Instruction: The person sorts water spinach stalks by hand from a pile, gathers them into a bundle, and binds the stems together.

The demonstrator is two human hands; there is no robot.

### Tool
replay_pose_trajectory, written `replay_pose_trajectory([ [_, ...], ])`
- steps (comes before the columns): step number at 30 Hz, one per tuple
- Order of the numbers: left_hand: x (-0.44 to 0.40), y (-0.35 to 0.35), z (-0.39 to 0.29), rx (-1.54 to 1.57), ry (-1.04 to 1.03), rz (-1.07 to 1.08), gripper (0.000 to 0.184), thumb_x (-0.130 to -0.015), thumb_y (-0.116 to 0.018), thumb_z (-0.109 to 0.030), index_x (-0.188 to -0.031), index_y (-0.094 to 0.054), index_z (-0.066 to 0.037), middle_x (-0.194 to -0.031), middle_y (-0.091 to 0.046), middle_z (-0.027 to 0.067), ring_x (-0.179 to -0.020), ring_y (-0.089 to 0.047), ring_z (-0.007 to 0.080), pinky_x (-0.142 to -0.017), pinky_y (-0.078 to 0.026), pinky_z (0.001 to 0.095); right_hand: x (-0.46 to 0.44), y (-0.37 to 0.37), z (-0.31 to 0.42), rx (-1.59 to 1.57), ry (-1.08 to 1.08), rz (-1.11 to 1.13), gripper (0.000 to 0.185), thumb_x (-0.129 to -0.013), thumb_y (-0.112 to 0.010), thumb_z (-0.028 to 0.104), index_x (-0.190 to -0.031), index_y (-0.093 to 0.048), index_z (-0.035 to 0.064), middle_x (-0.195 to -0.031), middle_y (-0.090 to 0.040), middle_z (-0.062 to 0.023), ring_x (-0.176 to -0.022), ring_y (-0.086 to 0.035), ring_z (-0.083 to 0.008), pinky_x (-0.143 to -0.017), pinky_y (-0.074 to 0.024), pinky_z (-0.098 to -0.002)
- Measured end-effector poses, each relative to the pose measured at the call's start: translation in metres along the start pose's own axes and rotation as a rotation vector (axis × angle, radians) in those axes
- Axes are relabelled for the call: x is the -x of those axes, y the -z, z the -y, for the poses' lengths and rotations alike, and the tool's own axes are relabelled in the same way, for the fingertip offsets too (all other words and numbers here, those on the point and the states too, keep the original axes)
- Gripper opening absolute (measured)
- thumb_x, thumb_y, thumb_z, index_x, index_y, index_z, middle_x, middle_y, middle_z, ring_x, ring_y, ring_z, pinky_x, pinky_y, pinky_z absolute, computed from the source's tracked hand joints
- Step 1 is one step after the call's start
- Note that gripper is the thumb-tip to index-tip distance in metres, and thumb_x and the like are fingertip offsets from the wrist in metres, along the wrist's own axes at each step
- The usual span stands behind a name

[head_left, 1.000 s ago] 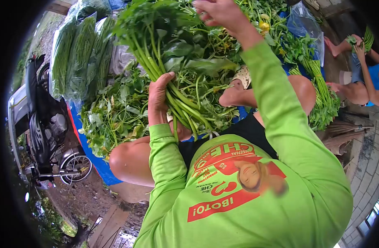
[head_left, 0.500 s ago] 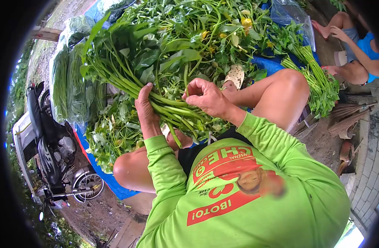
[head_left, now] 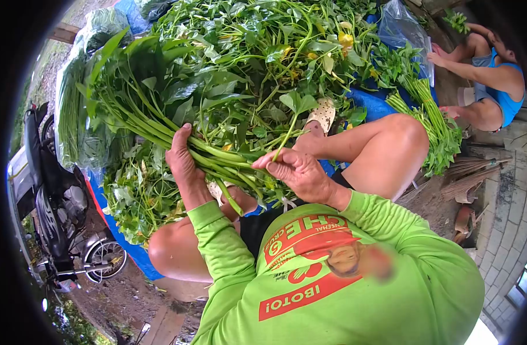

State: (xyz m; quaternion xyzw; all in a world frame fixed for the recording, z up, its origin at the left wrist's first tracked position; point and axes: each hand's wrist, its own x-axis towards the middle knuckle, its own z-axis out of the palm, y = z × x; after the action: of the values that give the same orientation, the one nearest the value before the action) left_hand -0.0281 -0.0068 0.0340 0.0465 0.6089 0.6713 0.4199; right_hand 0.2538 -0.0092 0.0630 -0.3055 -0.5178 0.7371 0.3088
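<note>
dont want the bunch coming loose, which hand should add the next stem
Right, probably: the right hand pinches a leafy stem by the bunch, while the left hand grips it.

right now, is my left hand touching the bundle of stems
Touching. The head view shows your left hand closed around the bundle of stems, with the thumb pressed against them.

A: Cam position?
B: Head-worn, facing forward and down, green shirt (head_left: pixel 355 293) close below
A: Field?
B: Wide, dark-rimmed; leafy greens (head_left: pixel 252 63) ahead, motorcycle (head_left: pixel 53 201) at left, other person (head_left: pixel 496 86) farther off at right
</note>
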Motion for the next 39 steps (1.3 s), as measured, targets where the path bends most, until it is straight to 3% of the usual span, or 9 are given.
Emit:
replay_pose_trajectory([
  [10, -0.049, 0.036, -0.02, 0.123, -0.034, -0.194, 0.025, -0.089, -0.088, -0.017, -0.101, -0.075, 0.003, -0.083, -0.072, 0.0121, -0.072, -0.071, 0.0229, -0.067, -0.061, 0.0361, 0.015, 0.004, 0.016, 0.537, 0.26, 0.122, 0.011, -0.098, -0.08, 0.008, -0.098, -0.071, 0.0015, -0.102, -0.077, -0.0096, -0.097, -0.071, -0.0311, -0.09, -0.0575, -0.0398],
  [14, -0.061, 0.057, -0.029, 0.169, -0.083, -0.305, 0.022, -0.09, -0.088, -0.015, -0.095, -0.073, -0.001, -0.082, -0.072, 0.0123, -0.071, -0.07, 0.0239, -0.066, -0.062, 0.0381, -0.004, 0.049, 0.025, 1.271, -0.622, 0.822, 0.034, -0.105, -0.067, 0.037, -0.104, -0.075, 0.003, -0.099, -0.075, -0.0161, -0.102, -0.071, -0.0373, -0.092, -0.0568, -0.049],
  [18, -0.054, 0.051, -0.034, 0.156, -0.111, -0.272, 0.022, -0.088, -0.09, -0.011, -0.096, -0.073, 0.002, -0.086, -0.073, 0.013, -0.075, -0.072, 0.0241, -0.069, -0.062, 0.0376, -0.132, 0.132, -0.019, 1.298, -0.122, 0.038, 0.031, -0.099, -0.063, 0.035, -0.104, -0.076, 0.0076, -0.104, -0.076, -0.0179, -0.097, -0.073, -0.0394, -0.087, -0.0582, -0.0504],
  [21, -0.048, 0.047, -0.036, 0.129, -0.093, -0.267, 0.022, -0.087, -0.09, -0.01, -0.097, -0.075, 0.002, -0.088, -0.072, 0.0117, -0.075, -0.072, 0.0246, -0.069, -0.063, 0.0381, -0.224, 0.18, -0.055, 1.339, -0.315, -0.369, 0.036, -0.097, -0.061, 0.031, -0.117, -0.081, 0.009, -0.127, -0.075, -0.0258, -0.121, -0.072, -0.0417, -0.106, -0.0568, -0.0474],
  [28, -0.044, 0.063, -0.036, 0.117, -0.06, -0.253, 0.023, -0.088, -0.09, -0.013, -0.099, -0.074, 0.0, -0.09, -0.072, 0.0095, -0.079, -0.072, 0.0241, -0.072, -0.064, 0.0378, -0.243, 0.21, -0.112, 1.381, -0.22, -0.362, 0.046, -0.096, -0.075, 0.045, -0.132, -0.078, 0.0162, -0.126, -0.078, -0.0202, -0.121, -0.072, -0.0366, -0.111, -0.0542, -0.0449],
  [32, -0.048, 0.065, -0.033, 0.127, -0.052, -0.227, 0.022, -0.089, -0.089, -0.011, -0.099, -0.075, 0.003, -0.088, -0.071, 0.0107, -0.076, -0.072, 0.024, -0.07, -0.064, 0.0369, -0.227, 0.192, -0.039, 1.281, -0.045, -0.271, 0.027, -0.105, -0.071, 0.032, -0.107, -0.081, 0.007, -0.089, -0.075, -0.0061, -0.08, -0.071, -0.0183, -0.073, -0.0576, -0.0354],
  [34, -0.045, 0.06, -0.031, 0.104, -0.027, -0.187, 0.023, -0.089, -0.089, -0.013, -0.1, -0.075, 0.001, -0.086, -0.072, 0.0103, -0.075, -0.072, 0.0231, -0.07, -0.062, 0.0366, -0.23, 0.191, 0.0, 0.825, -0.024, -0.149, 0.023, -0.108, -0.067, 0.027, -0.1, -0.076, 0.0071, -0.078, -0.062, 0.0012, -0.065, -0.056, -0.008, -0.056, -0.043, -0.027],
  [36, -0.043, 0.052, -0.028, 0.105, 0.012, -0.133, 0.022, -0.09, -0.088, -0.016, -0.102, -0.075, -0.002, -0.085, -0.072, 0.0088, -0.074, -0.071, 0.0219, -0.07, -0.061, 0.0351, -0.209, 0.154, 0.075, 0.667, -0.275, -0.156, 0.033, -0.108, -0.067, 0.033, -0.122, -0.071, 0.0039, -0.089, -0.068, -0.0026, -0.073, -0.064, -0.0144, -0.066, -0.0557, -0.0341],
  [39, -0.038, 0.033, -0.024, 0.009, 0.059, -0.079, 0.022, -0.094, -0.083, -0.021, -0.103, -0.075, -0.002, -0.081, -0.072, 0.0083, -0.069, -0.069, 0.0201, -0.064, -0.058, 0.0329, -0.198, 0.155, 0.111, 0.489, -0.156, -0.253, 0.022, -0.106, -0.065, 0.026, -0.102, -0.073, 0.006, -0.079, -0.058, 0.0008, -0.062, -0.051, -0.0087, -0.052, -0.0383, -0.0277],
])
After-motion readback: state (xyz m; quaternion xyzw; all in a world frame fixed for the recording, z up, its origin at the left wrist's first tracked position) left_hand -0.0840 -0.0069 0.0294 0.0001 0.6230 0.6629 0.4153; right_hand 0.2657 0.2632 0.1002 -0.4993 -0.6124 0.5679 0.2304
